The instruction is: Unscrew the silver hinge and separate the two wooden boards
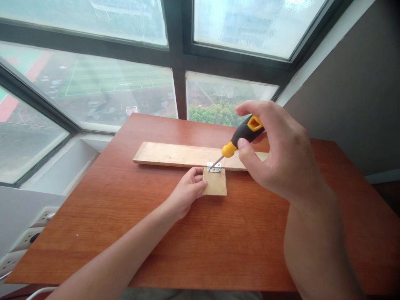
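Reddish bench (125, 229) lies beneath; left hand (189, 188) pinches a square board (216, 185), apparently steadying its metal hinge (215, 168); right hand (283, 152), higher, grips a screwdriver (243, 134) slanting onto it.

The table (237, 246) is of reddish-brown wood — on it lies a long pale board (173, 154) — and, near the left edge, a white speck (77, 235).

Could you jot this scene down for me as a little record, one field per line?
Left hand: pinching the left edge of the small tan piece
Right hand: holding the screwdriver by its handle
Screwdriver: black and yellow, slanted, tip at the hinge
Hinge: silver metal, where small tan piece meets long board
Long board: pale wood, lying on the table
Table: reddish-brown, beside windows
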### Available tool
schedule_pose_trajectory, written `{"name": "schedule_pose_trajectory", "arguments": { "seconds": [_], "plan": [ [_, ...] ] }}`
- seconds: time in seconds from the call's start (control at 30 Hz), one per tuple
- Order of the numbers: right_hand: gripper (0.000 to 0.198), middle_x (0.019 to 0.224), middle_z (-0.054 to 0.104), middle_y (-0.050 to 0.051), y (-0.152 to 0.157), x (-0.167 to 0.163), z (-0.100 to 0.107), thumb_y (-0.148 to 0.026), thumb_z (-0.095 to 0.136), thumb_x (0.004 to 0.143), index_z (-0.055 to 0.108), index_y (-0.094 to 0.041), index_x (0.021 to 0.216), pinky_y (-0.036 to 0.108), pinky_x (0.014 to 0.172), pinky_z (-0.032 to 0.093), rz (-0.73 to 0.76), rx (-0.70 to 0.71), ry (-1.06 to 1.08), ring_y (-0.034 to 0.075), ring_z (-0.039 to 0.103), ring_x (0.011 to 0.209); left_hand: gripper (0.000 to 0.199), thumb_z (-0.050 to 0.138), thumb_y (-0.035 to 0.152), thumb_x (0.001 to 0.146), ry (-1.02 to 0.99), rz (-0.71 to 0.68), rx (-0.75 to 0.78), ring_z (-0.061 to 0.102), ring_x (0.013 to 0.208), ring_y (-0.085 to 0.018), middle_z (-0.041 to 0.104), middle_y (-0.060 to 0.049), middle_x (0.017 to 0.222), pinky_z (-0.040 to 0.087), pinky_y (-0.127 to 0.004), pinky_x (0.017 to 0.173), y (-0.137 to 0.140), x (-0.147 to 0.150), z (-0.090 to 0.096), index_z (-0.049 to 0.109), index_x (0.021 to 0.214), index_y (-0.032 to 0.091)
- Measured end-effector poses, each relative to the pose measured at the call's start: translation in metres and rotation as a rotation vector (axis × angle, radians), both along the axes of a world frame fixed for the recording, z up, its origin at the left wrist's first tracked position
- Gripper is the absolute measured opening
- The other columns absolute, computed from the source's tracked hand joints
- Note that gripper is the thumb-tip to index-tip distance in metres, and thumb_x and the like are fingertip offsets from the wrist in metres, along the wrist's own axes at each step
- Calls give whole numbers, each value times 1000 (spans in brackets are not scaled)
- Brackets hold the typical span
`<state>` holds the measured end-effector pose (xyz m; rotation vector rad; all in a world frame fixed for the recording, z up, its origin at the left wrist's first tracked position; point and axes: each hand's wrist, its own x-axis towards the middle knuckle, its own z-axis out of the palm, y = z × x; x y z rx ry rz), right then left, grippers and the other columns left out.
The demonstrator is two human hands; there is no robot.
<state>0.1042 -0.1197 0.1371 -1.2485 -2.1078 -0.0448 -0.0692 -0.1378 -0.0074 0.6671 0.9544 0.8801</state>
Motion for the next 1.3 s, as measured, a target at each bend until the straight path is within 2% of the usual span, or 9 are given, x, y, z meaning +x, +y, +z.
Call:
{"name": "schedule_pose_trajectory", "arguments": {
  "seconds": [0.13,0.33,0.53,0.67,0.73,0.9,1.03,1.13,1.3],
  "plan": [
    [30,102,67,3,2,-2,-3,-25,57,86,58,-23,116,37,73,51,-59,76,17,20,62,83,33,69,16,76,0,7,-8,68,84,-18,69,-8,98,52,-30,76,0,0,1,50,103,18],
    [50,119,61,2,-2,-3,-2,-10,51,77,50,-31,122,38,79,53,23,7,41,22,61,100,35,71,17,74,-11,13,-11,68,80,-17,70,-7,95,52,-30,74,0,1,2,50,102,18],
    [34,117,66,3,-1,-6,-4,-29,57,86,54,-26,120,40,73,52,-75,43,24,23,64,91,34,72,17,73,-14,24,-19,69,83,-19,70,-8,96,52,-31,76,0,1,1,51,101,18],
    [48,117,63,4,-2,-5,-2,-12,55,75,51,-25,122,37,73,53,-19,4,25,22,61,94,35,72,16,73,-21,19,-19,68,81,-18,70,-7,96,52,-31,75,0,0,-1,52,102,18],
    [50,117,62,4,-3,-4,-1,-11,55,74,51,-26,121,37,70,53,-18,0,9,22,61,92,35,72,16,73,-17,17,-14,68,79,-17,70,-7,96,52,-30,74,0,0,-1,52,102,18],
    [33,104,67,2,-1,-5,-2,-31,59,86,56,-24,118,37,71,52,-81,44,20,19,61,78,35,72,17,73,-30,16,-13,69,81,-18,70,-8,96,51,-27,71,0,0,0,51,102,18],
    [38,110,66,3,-2,-4,-3,-16,56,80,55,-23,118,36,73,52,-34,27,42,20,63,91,34,71,16,74,-18,16,-12,68,79,-17,71,-8,96,51,-27,71,0,0,0,51,102,18],
    [46,116,64,3,-3,-4,-2,-12,55,75,53,-26,118,38,70,53,-36,-3,28,23,62,93,34,71,16,73,-25,21,-14,68,79,-17,71,-8,96,50,-26,70,0,0,0,52,101,17],
    [33,113,66,4,-1,-4,-4,-28,58,84,54,-28,117,40,70,51,-111,32,15,24,64,89,35,73,17,73,-19,24,-20,69,81,-18,70,-8,96,51,-27,71,0,1,1,52,101,18]
  ]
}}
